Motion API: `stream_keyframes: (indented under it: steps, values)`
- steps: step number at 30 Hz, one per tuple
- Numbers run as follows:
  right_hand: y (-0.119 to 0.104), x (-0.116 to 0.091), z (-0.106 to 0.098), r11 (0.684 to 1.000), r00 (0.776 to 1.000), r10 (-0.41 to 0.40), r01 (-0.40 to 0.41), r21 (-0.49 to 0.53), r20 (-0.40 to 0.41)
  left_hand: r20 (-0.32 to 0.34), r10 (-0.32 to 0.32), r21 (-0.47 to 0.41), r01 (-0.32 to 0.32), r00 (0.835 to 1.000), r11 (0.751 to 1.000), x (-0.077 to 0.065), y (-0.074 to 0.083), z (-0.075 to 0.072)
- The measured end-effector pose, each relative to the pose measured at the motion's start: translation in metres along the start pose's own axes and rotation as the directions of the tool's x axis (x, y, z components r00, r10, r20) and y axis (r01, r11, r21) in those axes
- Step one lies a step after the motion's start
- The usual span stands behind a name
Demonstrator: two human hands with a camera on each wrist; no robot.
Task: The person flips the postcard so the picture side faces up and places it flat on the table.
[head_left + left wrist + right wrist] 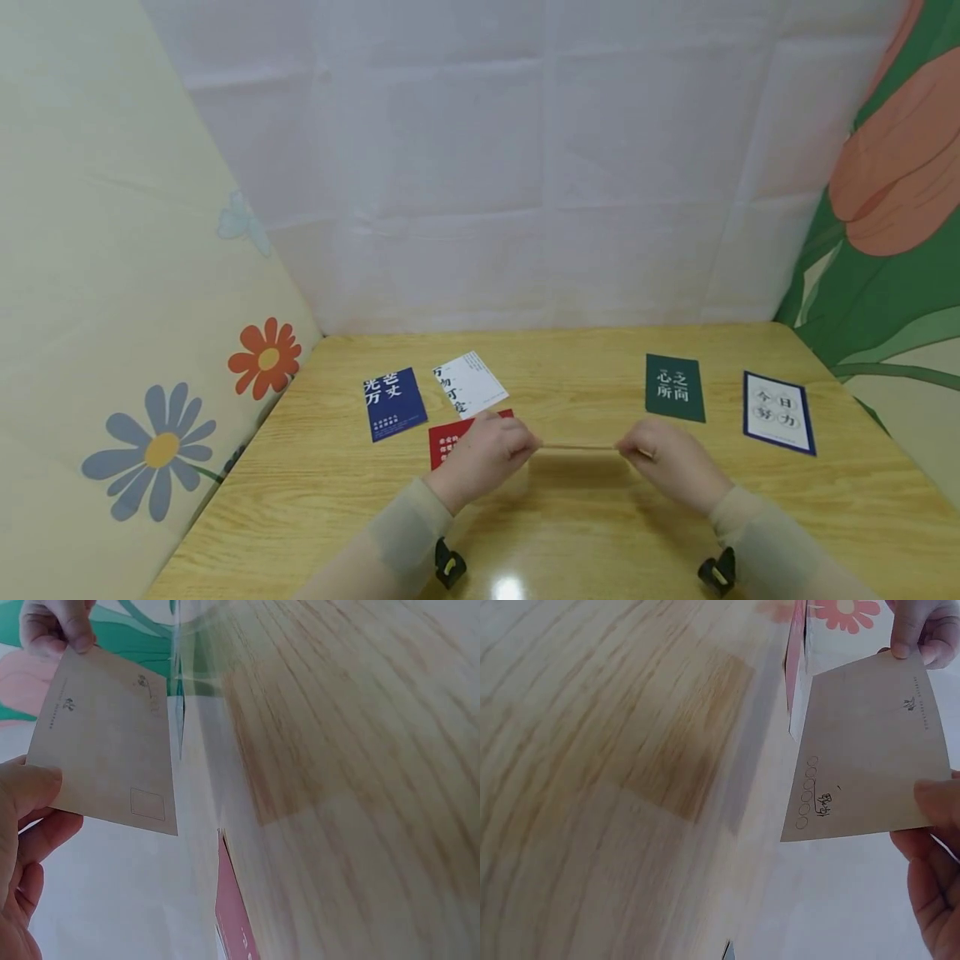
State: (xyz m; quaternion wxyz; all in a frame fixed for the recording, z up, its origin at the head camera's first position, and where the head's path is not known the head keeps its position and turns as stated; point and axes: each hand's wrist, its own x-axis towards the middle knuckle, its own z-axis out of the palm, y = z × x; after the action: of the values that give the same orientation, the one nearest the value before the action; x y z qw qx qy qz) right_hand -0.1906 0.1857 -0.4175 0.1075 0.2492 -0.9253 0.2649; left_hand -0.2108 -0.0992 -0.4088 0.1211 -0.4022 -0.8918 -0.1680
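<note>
Between both hands a postcard (577,447) is held above the table, seen almost edge-on in the head view. Its pale back shows a stamp box in the left wrist view (105,742) and a row of circles with handwriting in the right wrist view. My left hand (487,454) pinches one end between thumb and fingers; my right hand (671,462) pinches the opposite end. Behind the left hand lies a red postcard (442,437), partly hidden by it. A dark green postcard (675,387) lies beyond the right hand.
On the wooden table (315,500) lie a blue card (395,406) and a white card (472,382) at the back left. A white card with a blue border (778,412) is at the right. A pale cloth (480,167) hangs behind, with flower-patterned cloths on both sides.
</note>
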Motion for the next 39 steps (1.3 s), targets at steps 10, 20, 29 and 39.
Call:
stream_keyframes:
  steps: [10, 20, 29, 39]
  values:
    - [0.005, -0.005, 0.001, 0.991, 0.992, -0.120, 0.122, -0.048, 0.038, 0.034, 0.078, 0.123, -0.081, 0.996, 0.989, 0.000, 0.005, 0.004]
    - [0.011, -0.008, 0.006, 0.984, 0.981, -0.171, 0.175, -0.039, 0.096, 0.073, 0.135, 0.213, -0.147, 0.988, 0.966, -0.002, 0.006, 0.012]
    - [0.012, -0.009, 0.009, 0.973, 0.964, -0.225, 0.230, -0.019, 0.143, 0.167, 0.103, 0.204, -0.136, 0.981, 0.969, -0.003, 0.008, 0.014]
    - [0.014, -0.010, 0.013, 0.972, 0.950, -0.222, 0.234, -0.027, 0.220, 0.217, 0.125, 0.137, -0.157, 0.968, 0.978, -0.004, 0.007, 0.018]
